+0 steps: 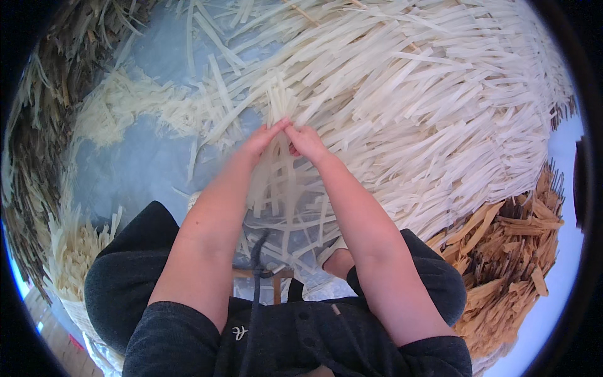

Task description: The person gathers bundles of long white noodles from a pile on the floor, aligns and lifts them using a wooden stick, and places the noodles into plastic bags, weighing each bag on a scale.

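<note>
My left hand and my right hand meet at the fingertips in front of me. Both are closed on a bundle of pale, flat plant-like strips. The bundle's upper end fans out beyond my fingers, and its long ends hang down blurred between my forearms. Just right of the hands spreads a large heap of similar cream strips. My fingers hide the part of the bundle that they grip.
Shorter pale scraps lie on the bluish floor at the left. Dark brown stalks are stacked along the left edge. Orange-brown sheets or husks are piled at the lower right. A wooden stool's edge shows between my legs.
</note>
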Tool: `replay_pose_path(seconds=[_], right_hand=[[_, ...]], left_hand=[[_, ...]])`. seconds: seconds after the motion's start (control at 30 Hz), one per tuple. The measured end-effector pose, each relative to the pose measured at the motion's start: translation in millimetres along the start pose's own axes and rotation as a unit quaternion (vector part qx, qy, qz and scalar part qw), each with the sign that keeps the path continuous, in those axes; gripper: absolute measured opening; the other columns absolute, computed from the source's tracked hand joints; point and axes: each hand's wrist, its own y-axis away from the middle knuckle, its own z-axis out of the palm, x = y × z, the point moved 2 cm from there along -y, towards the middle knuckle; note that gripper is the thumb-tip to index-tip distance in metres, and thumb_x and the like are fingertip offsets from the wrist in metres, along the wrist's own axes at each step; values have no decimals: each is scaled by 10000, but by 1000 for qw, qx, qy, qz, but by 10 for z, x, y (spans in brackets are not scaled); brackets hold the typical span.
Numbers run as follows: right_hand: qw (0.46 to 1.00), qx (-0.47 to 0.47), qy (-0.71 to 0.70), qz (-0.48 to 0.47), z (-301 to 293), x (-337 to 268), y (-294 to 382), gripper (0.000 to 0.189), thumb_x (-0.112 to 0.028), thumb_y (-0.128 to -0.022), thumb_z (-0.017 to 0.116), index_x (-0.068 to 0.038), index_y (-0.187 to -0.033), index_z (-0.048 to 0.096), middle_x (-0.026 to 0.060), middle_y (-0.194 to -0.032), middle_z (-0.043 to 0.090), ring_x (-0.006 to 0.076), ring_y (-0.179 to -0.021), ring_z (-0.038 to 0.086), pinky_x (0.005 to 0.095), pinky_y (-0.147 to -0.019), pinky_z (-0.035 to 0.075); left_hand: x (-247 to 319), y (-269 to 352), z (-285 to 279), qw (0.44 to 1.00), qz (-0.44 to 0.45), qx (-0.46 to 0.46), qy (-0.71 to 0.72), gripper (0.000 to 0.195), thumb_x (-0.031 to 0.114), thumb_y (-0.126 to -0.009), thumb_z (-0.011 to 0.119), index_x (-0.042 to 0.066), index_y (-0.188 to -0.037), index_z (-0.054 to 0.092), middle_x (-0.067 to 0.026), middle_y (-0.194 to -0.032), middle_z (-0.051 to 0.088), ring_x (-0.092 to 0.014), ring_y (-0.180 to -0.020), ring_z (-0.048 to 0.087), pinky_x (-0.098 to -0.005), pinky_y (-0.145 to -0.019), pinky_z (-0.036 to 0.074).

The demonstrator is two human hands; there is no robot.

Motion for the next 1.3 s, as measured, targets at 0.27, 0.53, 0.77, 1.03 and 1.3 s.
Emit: replay_pose_path(seconds=[0.27,0.53,0.77,1.03,1.3], right_hand=[[964,165,-5,-209,136,37,135,503,-345,-890,516,20,-1234,550,225,-931,677,345,-870,666,395,-821,511],[924,-8,308,-225,726,-20,317,549,-324,-859,590,14,-1286,514,156,-976,689,274,-886,667,357,-791,519],[845,487,-202,-93,-487,767,431,303,-289,-824,680,-13,-948,668,68,-779,667,187,-720,594,359,-725,482],[843,516,-124,-89,379,1346,367,754,-329,-832,648,43,-1399,318,249,-1018,633,356,-941,625,400,-849,472],[946,177,-252,-103,1211,978,570,558,-397,-949,478,29,-1310,490,230,-1133,630,392,-1039,595,416,-928,437]], left_hand=[[-37,128,-413,987,92,51,120,786,300,-738,812,68,-1360,392,-107,-1148,612,-246,-1049,611,-410,-889,507],[29,305,-287,978,185,69,-70,789,228,-680,822,61,-1345,432,-113,-1109,623,-237,-958,617,-386,-839,501],[-103,130,-667,972,78,134,-179,569,208,-688,789,55,-1183,553,-68,-905,657,-215,-836,620,-377,-795,474],[-690,43,-55,974,59,22,-219,703,190,-690,787,54,-1312,488,-129,-1184,599,-250,-997,615,-388,-880,480],[-911,531,-386,990,-71,-117,34,572,162,-815,665,60,-1338,456,-119,-1209,598,-239,-1063,617,-385,-863,524]])
